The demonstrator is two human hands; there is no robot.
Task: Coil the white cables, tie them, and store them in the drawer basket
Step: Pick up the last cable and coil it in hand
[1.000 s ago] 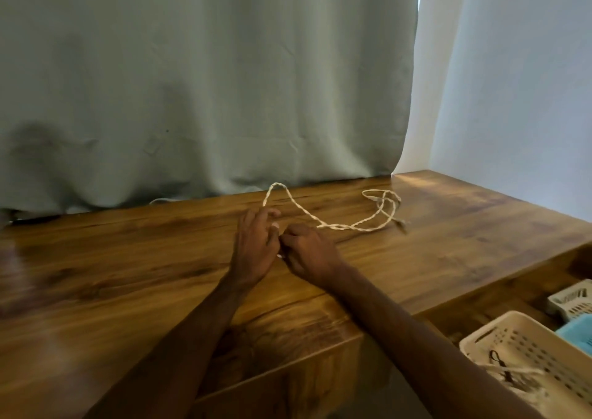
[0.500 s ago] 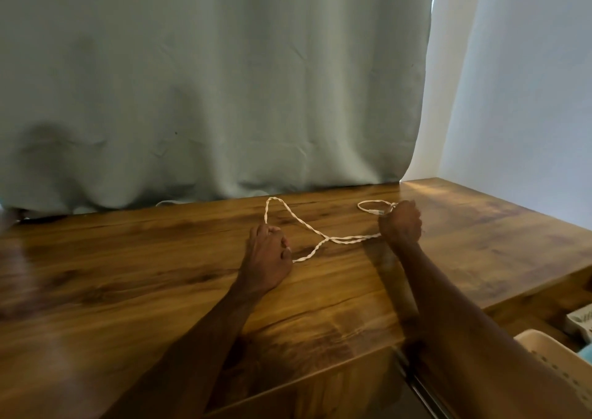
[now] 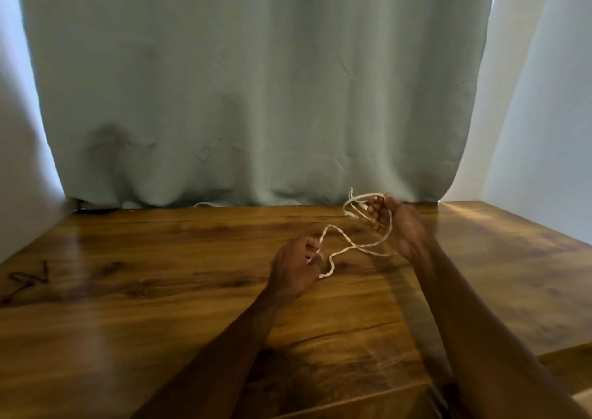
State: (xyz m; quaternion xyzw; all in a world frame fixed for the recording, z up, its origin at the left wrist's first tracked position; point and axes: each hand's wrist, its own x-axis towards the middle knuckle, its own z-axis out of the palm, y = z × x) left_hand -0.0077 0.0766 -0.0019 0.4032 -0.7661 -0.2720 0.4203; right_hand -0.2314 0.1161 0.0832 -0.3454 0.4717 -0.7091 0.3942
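Observation:
A thin white braided cable stretches between my two hands above the wooden table. My left hand pinches one end of it low over the table, and a short tail hangs below the fingers. My right hand is raised near the curtain, fingers curled round the cable's loops, which drape over and around that hand. The drawer basket is out of view.
A pale green curtain hangs along the table's far edge. Black cables lie on the table at the far left. A bit of white cable peeks out under the curtain. The table's front edge runs at lower right.
My right hand has lifted the cable's looped end off the table and turned palm toward me. My left hand keeps its pinch. The view swung left, so the baskets left the frame.

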